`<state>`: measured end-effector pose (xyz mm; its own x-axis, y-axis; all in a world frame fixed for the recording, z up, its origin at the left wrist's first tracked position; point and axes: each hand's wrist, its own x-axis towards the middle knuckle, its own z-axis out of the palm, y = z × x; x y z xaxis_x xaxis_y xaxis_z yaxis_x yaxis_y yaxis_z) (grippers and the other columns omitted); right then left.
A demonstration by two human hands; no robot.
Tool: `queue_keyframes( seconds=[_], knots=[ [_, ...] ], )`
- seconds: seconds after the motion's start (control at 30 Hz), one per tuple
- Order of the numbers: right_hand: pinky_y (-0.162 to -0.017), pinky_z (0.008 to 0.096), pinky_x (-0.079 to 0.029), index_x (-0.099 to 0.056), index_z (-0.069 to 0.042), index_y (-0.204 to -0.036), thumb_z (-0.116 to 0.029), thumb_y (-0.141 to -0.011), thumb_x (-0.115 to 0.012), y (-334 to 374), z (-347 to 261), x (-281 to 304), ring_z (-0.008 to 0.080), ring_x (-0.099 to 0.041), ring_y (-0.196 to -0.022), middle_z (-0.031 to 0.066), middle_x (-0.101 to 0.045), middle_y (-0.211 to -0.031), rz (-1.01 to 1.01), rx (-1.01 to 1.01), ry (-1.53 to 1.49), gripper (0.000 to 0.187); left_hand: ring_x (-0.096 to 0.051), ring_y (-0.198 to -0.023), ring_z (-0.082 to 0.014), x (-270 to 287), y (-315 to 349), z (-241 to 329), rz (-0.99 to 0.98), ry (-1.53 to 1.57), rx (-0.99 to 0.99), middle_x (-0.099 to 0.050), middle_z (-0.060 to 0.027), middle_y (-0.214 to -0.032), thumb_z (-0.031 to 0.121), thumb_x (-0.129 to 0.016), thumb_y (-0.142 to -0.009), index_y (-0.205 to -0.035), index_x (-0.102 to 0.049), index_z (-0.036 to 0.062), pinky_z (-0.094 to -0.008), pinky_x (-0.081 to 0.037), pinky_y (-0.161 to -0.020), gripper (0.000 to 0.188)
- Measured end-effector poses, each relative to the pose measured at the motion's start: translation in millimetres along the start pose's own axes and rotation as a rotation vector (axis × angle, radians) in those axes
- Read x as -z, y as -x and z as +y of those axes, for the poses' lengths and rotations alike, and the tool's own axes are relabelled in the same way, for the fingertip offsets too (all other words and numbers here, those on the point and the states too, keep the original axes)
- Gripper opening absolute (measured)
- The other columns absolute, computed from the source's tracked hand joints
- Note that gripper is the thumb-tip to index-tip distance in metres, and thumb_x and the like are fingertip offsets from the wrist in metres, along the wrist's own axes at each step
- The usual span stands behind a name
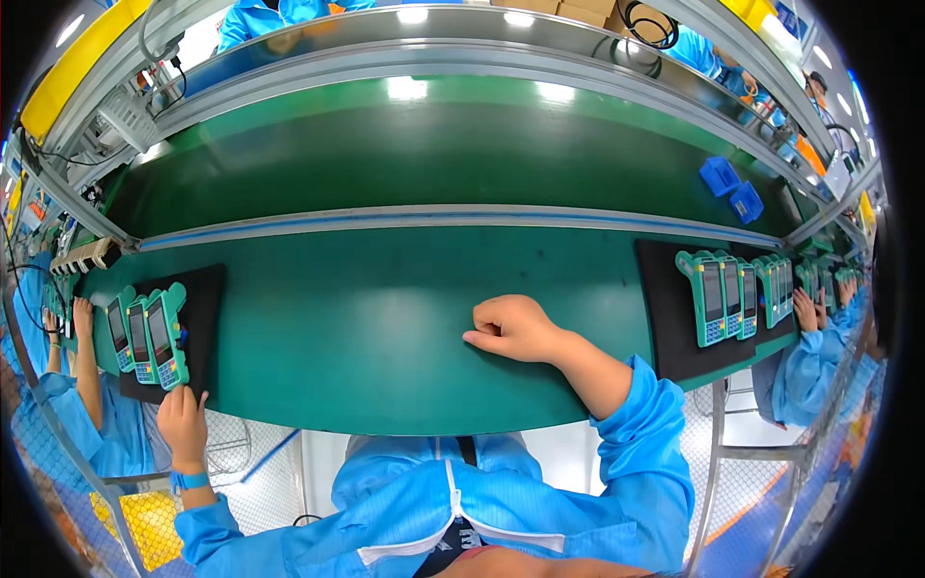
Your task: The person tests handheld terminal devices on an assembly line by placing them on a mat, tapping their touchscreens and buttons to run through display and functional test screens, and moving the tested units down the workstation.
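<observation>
My left hand point(183, 427) is at the lower end of a green handheld payment terminal point(166, 344), its fingertips closed on the end nearest me. This terminal has a dark screen and a keypad. Two similar terminals point(141, 343) stand close beside it in a row on a black mat point(205, 294) at the left. Resting on the green work surface point(385, 332), right of the middle, my right hand point(518, 329) is curled into a loose fist. Nothing shows inside it.
Another black mat point(672, 318) at the right carries several green terminals point(713, 301). Co-workers' hands point(807, 310) are beside it, and another person's hand point(84, 318) is at far left. A metal rail point(462, 220) crosses behind the work surface, with blue bins point(719, 177) beyond.
</observation>
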<state>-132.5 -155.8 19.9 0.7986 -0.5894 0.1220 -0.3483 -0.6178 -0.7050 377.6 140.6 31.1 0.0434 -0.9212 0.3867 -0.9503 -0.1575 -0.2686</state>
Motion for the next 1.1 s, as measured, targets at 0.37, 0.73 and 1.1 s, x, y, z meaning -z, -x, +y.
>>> queue_keyframes(
  seconds=[0.37,0.73,1.1],
  knots=[
    [-0.066,0.0296,-0.049,-0.065,-0.004,-0.092,-0.023,-0.096,-0.067,-12.0,-17.7,-2.2,0.0120,-0.060,-0.074,0.0054,-0.065,-0.082,-0.062,-0.211,-0.392,0.019,-0.053,-0.066,-0.0299,5.0,-80.8,179.2,0.245,0.397,-0.279,-0.056,-0.0104,-0.079,0.028,-0.077,-0.083,-0.084,-0.056,0.0065,-0.0409,-0.039,-0.058,0.030],
    [-0.072,0.0251,-0.047,-0.043,0.000,-0.142,-0.012,-0.098,-0.059,-53.3,-107.9,-40.0,0.0101,-0.055,-0.079,0.0056,-0.059,-0.097,0.321,-0.441,-0.346,0.048,-0.059,-0.074,-0.0140,65.4,-99.1,253.4,0.272,0.884,-0.706,-0.059,-0.0027,-0.080,0.021,-0.067,-0.086,-0.082,-0.060,0.0124,-0.0255,-0.041,-0.059,0.012],
    [-0.111,0.0488,-0.037,-0.016,0.010,-0.152,-0.035,-0.084,-0.077,-28.3,-182.5,-107.7,0.0505,-0.042,-0.133,0.0358,-0.031,-0.150,0.340,-0.298,0.213,0.102,-0.065,-0.097,-0.0337,52.0,-107.5,151.2,0.293,1.253,-0.358,-0.066,-0.0135,-0.102,0.010,-0.076,-0.072,-0.094,-0.070,0.0050,-0.0439,-0.051,-0.086,0.024]
  ],
)
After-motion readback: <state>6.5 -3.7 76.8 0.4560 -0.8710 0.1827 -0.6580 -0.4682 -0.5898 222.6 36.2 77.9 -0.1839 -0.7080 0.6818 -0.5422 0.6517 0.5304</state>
